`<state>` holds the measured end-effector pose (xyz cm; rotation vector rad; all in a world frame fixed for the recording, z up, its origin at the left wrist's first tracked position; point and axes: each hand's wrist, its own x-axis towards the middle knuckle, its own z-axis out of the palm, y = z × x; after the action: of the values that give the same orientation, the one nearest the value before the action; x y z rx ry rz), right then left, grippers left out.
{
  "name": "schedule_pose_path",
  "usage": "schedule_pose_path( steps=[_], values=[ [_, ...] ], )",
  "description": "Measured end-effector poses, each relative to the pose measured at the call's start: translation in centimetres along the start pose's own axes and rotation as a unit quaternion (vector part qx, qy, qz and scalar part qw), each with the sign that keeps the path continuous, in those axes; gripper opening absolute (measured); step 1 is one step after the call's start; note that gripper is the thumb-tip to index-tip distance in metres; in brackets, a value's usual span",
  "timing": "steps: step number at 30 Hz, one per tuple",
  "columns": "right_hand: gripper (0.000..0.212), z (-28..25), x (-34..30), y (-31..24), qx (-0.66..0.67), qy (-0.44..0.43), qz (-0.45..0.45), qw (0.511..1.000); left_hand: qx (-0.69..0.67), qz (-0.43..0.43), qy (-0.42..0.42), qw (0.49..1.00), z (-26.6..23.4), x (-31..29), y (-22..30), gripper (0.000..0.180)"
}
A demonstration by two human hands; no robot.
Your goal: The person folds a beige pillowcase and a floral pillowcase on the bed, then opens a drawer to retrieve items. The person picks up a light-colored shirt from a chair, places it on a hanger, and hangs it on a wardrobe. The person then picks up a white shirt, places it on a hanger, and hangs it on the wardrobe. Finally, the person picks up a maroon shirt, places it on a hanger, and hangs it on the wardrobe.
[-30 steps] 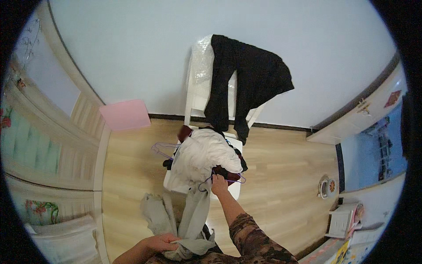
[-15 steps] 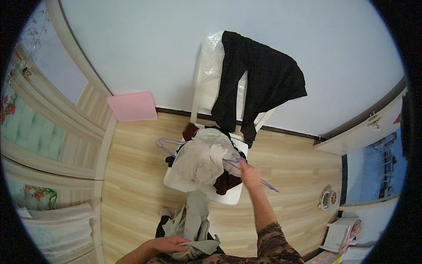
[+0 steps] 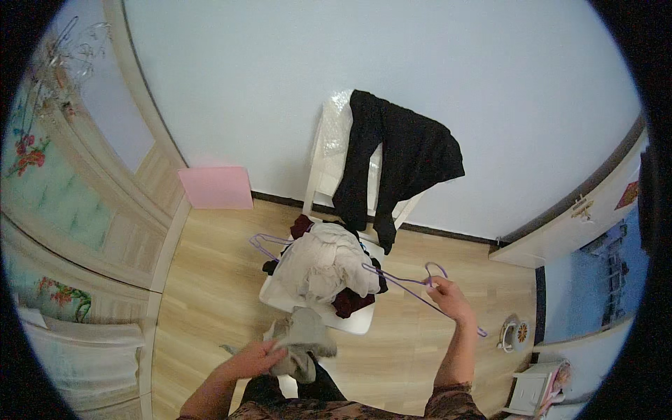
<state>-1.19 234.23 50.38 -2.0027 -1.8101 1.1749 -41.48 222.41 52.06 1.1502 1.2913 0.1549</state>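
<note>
Purple wire is what our right hand grips: a thin purple hanger, pinched near its hook and held out to the right of the white chair, clear of the heap. Our left hand is closed on a grey garment that hangs low in front of the seat, bunched and not yet spread out. So we judge the hanging barely begun: hanger and garment are both in hand but well apart, nothing threaded onto the wire. A pile of pale and dark red clothes sits on the seat, with a second purple hanger poking out at its left (still empty, as far as we can tell), and a black garment is draped over the chair back. Most of the laundry looks left to do.
</note>
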Motion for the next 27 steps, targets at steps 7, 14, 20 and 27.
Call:
schedule_pose_path(
  steps=[7,14,20,27],
  values=[
    [0.017,-0.8,-6.8,-4.1,0.287,0.07,-0.096,0.951,-0.02,0.036,0.186,0.982,-4.9,-4.3,5.0,0.036],
    [0.02,3.1,-10.6,-11.1,0.361,-0.046,-0.31,0.878,-0.094,0.207,0.151,0.962,-7.4,-10.1,5.2,0.033],
    [0.024,11.1,-14.3,-25.3,0.25,-0.24,-0.45,0.823,-0.095,0.242,0.01,0.966,-8.5,-16.8,1.3,0.035],
    [0.024,18.3,-19.8,-33.3,0.119,-0.357,-0.373,0.848,0.013,0.233,0.091,0.968,-9.4,-24.5,-1.5,0.03]
  ],
)
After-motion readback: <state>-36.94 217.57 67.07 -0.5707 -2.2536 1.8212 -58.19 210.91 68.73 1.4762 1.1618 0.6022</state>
